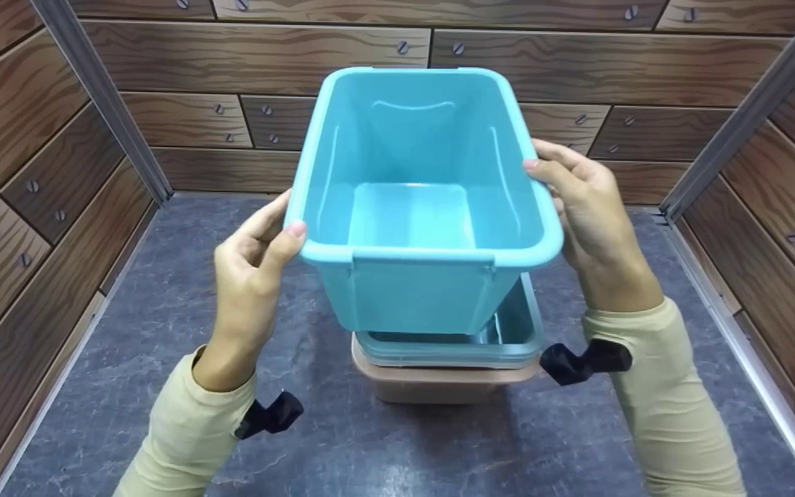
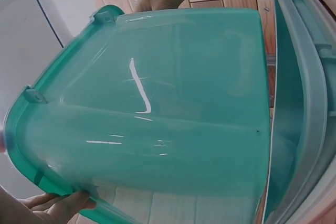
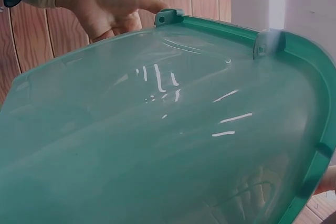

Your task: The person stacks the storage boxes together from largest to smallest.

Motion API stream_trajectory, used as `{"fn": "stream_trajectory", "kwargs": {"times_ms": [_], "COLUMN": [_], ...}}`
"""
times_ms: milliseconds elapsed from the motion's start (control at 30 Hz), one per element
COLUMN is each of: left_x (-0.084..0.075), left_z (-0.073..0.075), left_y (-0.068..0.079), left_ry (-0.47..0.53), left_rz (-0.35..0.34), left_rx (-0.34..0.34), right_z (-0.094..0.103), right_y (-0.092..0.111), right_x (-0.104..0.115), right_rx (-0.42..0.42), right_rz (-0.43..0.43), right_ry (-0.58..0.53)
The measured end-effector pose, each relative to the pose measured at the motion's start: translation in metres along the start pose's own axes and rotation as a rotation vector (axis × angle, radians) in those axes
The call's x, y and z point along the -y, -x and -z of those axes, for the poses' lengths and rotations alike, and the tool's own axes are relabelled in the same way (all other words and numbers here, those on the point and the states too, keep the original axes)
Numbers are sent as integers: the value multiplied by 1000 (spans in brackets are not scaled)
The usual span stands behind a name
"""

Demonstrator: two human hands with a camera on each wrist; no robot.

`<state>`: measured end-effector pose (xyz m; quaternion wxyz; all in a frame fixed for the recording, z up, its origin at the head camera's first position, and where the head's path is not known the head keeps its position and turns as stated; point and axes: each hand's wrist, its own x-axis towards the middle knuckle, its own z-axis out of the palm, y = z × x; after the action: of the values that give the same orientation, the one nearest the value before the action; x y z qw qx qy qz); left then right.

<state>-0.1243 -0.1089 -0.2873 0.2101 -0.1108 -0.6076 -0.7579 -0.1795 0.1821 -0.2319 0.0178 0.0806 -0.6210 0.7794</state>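
Note:
A light-blue plastic bin (image 1: 418, 293) is held up, its open top tilted toward the head camera, showing a bare inside. My left hand (image 1: 249, 276) grips its left rim near the front corner, thumb on top. On the opposite side, my right hand (image 1: 594, 221) grips the right rim, thumb over the edge. Below the raised bin stands a stack: a blue bin (image 1: 525, 321) nested in a pinkish bin (image 1: 439, 392). In the left wrist view the held bin's wall (image 2: 184, 77) fills the middle, with the stacked bin's rim (image 2: 315, 108) beside its base.
The stack stands on a dark grey marbled floor (image 1: 183, 290). Wood-patterned panels (image 1: 259, 52) enclose the back and both sides, with metal posts (image 1: 108, 96) at the corners. Black wrist devices (image 1: 270, 414) stick out from both sleeves.

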Motion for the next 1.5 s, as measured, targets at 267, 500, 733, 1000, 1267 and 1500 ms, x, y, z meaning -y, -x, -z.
{"fn": "stream_trajectory", "kwargs": {"times_ms": [267,500,733,1000,1267,1500], "left_x": [1,5,6,9,11,14], "left_z": [-4,-8,-13,-17,-20,-21], "left_y": [0,0,0,1,2,3], "left_ry": [-5,-10,-8,-3,10,-14], "left_rz": [9,8,4,19,36,35], "left_rx": [16,33,61,88,114,125], "right_z": [5,11,18,25,29,33], "right_y": [-1,0,1,3,2,2], "right_x": [-1,-2,-1,-1,-1,-2], "right_rx": [3,0,-8,-25,-46,-43], "right_rz": [2,-3,6,1,11,10], "right_ry": [-10,-26,-24,-52,-51,-51]}}
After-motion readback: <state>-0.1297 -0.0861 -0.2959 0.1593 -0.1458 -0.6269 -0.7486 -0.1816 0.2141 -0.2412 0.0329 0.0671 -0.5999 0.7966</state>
